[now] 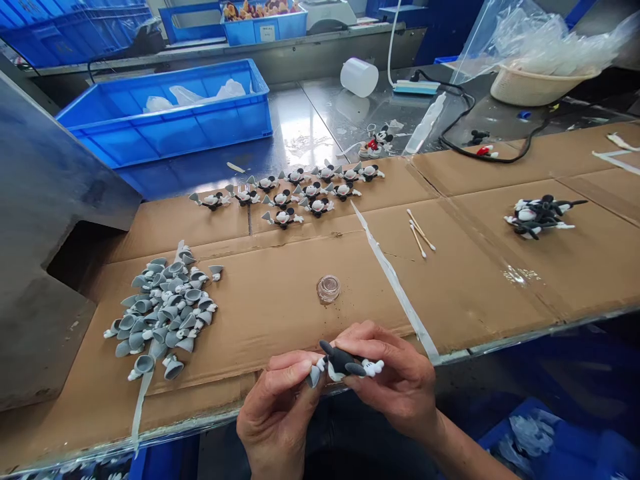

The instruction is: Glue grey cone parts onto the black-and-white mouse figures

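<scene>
While I stood by the bench (pixel 313 110), the small black-and-white figurine (pixel 341 361) was held up on the person's side of the clear round dish (pixel 329 289). The fingers of the left hand (pixel 277 407) pinched a grey cone piece (pixel 313 377) close against it; I couldn't tell whether the two were joined. The fingers of the right hand (pixel 400 373) gripped the figurine's head and body. It looked light and stiff, probably moulded plastic, perhaps slightly slippery; the thin ears and slender arm seemed its fragile parts, so the rounded middle offered the safer hold. Left of the dish lay a heap of grey cones (pixel 170 300), matte, flared and hollow; beyond it, rows of similar figurines (pixel 313 191); to its right, slim cotton swabs (pixel 423 233) with fluffy white tips, on creased brown cardboard (pixel 270 280).
</scene>
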{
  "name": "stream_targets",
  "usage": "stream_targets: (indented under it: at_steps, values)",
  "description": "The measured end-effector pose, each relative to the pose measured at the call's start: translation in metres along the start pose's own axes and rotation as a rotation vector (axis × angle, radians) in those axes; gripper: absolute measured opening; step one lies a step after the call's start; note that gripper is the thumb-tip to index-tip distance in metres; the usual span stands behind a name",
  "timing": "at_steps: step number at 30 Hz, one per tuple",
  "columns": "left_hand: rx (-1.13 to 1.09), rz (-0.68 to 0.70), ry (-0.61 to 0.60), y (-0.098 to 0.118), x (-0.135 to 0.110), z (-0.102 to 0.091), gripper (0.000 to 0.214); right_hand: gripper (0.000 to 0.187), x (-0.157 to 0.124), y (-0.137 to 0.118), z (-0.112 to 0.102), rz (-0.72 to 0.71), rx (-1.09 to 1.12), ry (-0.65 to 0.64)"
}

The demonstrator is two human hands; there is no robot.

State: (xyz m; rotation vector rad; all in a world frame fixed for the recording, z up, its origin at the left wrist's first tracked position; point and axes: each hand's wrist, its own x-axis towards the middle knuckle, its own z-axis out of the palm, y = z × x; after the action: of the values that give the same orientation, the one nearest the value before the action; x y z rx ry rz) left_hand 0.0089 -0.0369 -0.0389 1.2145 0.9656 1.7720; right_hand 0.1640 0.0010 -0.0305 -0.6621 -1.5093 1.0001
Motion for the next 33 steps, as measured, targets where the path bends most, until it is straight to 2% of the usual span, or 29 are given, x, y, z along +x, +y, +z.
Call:
stream_targets:
  at_steps: [6, 33]
  values:
    - [0.004, 0.024, 0.023, -0.0006, -0.0008, 0.0006, 0.037, 0.031, -0.0016, 0.0006, -0.0009, 0.012, 0.012, -0.016]
    - [0.015, 0.024, -0.018, -0.0059, -0.0060, -0.0034, 0.038, 0.028, -0.0014, -0.0022, 0.0020, 0.018, -0.023, 0.003]
